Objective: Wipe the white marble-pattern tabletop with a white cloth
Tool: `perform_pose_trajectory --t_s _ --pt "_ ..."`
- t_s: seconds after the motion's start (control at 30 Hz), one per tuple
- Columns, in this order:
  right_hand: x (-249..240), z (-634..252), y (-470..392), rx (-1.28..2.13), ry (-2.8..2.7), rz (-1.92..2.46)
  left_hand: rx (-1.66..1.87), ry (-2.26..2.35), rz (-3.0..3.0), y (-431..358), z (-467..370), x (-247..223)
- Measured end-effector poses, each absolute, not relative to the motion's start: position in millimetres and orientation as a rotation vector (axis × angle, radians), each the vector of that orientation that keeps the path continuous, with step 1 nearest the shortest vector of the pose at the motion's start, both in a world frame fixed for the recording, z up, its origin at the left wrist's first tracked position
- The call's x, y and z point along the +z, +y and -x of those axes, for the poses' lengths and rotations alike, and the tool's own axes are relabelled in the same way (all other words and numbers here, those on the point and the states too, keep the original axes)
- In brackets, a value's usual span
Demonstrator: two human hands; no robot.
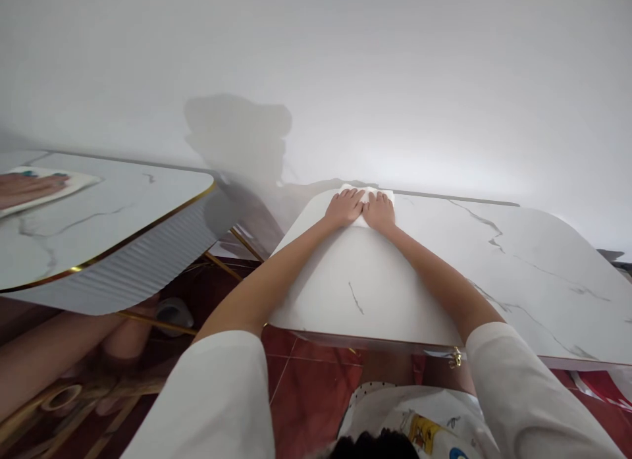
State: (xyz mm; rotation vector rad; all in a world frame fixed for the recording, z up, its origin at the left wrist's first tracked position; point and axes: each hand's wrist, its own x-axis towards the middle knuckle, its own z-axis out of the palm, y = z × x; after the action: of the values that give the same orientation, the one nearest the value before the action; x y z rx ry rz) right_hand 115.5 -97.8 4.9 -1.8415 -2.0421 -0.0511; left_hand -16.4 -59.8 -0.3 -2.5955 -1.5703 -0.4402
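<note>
Both of my arms reach forward over a white marble-patterned tabletop. Near its back edge lies a white cloth or folded tissue, close to the wall. My left hand rests on the cloth, palm down with fingers spread. Beside it, my right hand also presses flat on the cloth, fingers apart. The two thumbs almost meet. Much of the cloth is hidden under my palms.
At left stands a second marble-patterned table with a gold rim and ribbed side. Another person's hand lies on a white cloth there. A white wall rises behind. Red floor tiles show below.
</note>
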Motion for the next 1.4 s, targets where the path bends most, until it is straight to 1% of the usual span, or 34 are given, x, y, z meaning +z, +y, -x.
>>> perform_pose_trajectory --t_s 0.13,0.43,0.6,0.83,0.97,1.1,1.27,1.4 --pt "2.9 -106.6 -128.7 -0.053 -2.023 1.830 -0.451 -1.554 2.557 -96.9 25.4 -1.2" --pt "0.0 -80.6 -211.1 -0.045 -2.043 1.796 -0.285 -1.635 2.540 -188.2 47.8 9.1" --pt "4.7 -72.5 -252.5 0.075 -2.091 1.769 -0.199 -1.691 2.519 -231.8 58.0 11.6" --pt "10.1 -62.9 -307.6 0.245 -2.143 1.707 -0.217 -1.727 2.489 -287.7 74.8 6.5" --pt "7.4 -54.7 -328.5 0.297 -2.101 1.683 -0.272 -1.708 2.485 -306.0 85.3 2.5" --pt "4.5 -54.2 -331.4 0.321 -2.049 1.666 -0.273 -1.759 2.460 -311.8 82.4 5.0" --pt "4.3 -75.7 -335.4 0.306 -2.073 1.636 -0.256 -1.893 2.372 -324.6 53.3 9.7" --pt "4.4 -99.1 -341.4 0.293 -2.100 1.681 -0.262 -1.902 2.372 -332.7 27.5 11.1"
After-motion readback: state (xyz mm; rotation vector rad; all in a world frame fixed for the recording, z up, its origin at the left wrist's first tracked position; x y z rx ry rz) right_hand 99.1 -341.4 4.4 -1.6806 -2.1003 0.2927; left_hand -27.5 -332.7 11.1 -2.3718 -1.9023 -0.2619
